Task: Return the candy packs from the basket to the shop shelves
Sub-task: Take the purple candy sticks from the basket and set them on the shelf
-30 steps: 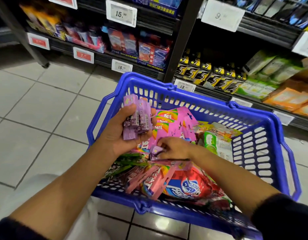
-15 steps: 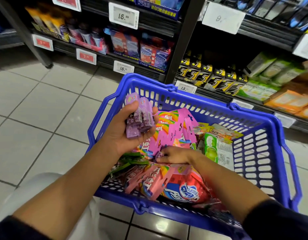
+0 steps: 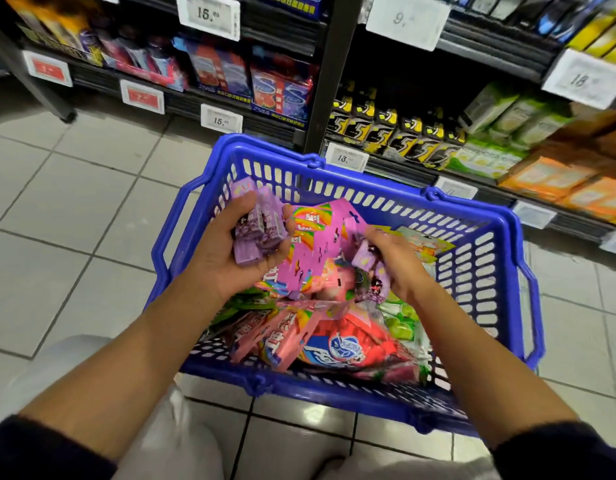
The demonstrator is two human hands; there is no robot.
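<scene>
A blue plastic basket (image 3: 500, 258) stands on the tiled floor in front of the shelves, filled with candy packs: pink rainbow packs (image 3: 313, 251), green packs and a red bag (image 3: 348, 344). My left hand (image 3: 237, 251) grips a bundle of purple candy packs (image 3: 256, 226) above the basket's left side. My right hand (image 3: 396, 261) holds another purple candy pack (image 3: 363, 259), lifted just above the pile in the middle of the basket.
Black shop shelves (image 3: 317, 81) run across the back with white and red price tags. The bottom shelves hold blue-red packs (image 3: 278, 88), black-yellow gum packs (image 3: 386, 133), green packs and orange boxes (image 3: 548, 174). Grey floor tiles (image 3: 74, 209) lie to the left.
My right hand has come up out of the pile to the right, now holding a purple pack. My left hand keeps its purple bundle in about the same place.
</scene>
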